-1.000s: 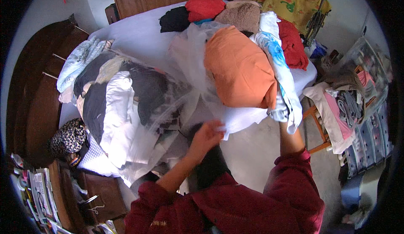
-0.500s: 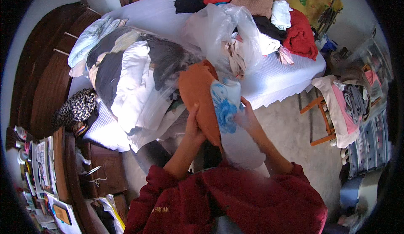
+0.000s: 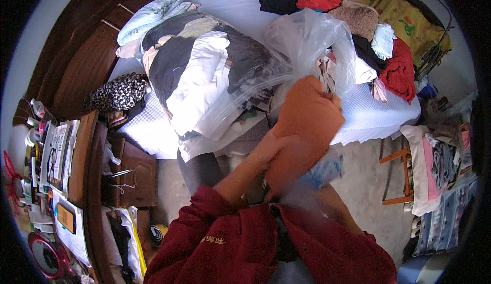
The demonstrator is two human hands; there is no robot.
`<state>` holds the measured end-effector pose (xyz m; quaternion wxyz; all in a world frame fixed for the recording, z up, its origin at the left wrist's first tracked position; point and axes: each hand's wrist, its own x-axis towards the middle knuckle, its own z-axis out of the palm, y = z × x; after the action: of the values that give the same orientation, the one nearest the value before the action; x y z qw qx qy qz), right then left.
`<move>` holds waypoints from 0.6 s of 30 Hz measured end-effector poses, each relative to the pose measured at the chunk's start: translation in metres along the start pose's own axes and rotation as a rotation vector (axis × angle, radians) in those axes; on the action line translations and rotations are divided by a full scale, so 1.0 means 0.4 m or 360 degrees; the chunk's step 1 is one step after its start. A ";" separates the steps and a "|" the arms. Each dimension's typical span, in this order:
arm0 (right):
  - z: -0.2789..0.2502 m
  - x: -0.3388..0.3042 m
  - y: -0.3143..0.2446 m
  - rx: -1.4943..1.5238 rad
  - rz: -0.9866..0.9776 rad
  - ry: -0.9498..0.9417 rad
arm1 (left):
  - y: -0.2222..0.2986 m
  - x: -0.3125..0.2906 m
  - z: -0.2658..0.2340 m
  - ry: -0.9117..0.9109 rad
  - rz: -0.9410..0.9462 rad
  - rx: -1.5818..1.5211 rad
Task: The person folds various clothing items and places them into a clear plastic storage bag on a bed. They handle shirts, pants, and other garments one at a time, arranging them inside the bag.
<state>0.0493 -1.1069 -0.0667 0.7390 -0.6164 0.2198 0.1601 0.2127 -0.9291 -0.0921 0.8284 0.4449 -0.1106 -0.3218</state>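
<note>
A folded orange-brown garment is in front of me, above the near edge of the bed. My left hand is closed on its near left side, slightly blurred, with the fingertips partly covered by the fabric. Below the garment's right side shows a white piece with a blue pattern, smeared by motion. Beside that piece is my right wrist; the right hand's fingers are hidden behind the garment and the blur, so their grip does not show.
On the bed lies a large clear bag of clothes. Behind the garment is another clear plastic bag, near piled clothes including a red one. A cluttered desk stands left, and a clothes-laden wooden chair right.
The orange-brown garment has moved right and now covers much of the blue-patterned piece. My left hand has swung right with it; my right hand has dropped lower. The view has shifted left.
</note>
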 end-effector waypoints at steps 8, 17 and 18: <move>-0.372 -0.047 -0.082 0.0523 -0.0473 0.0033 | 0.122 0.100 -0.127 -0.0693 -0.0233 0.0666; -0.117 0.151 -0.272 -0.0213 -0.0447 -0.0295 | -0.142 -0.002 -0.201 -0.0934 -0.0755 0.2072; -0.101 0.221 -0.225 -0.0305 -0.0144 -0.0220 | -0.154 -0.027 -0.198 -0.0879 -0.0742 0.2128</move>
<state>0.1651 -1.1667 -0.0432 0.6965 -0.6810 0.1241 0.1889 0.2147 -0.8939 -0.1865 0.2352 0.7673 -0.3885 -0.4528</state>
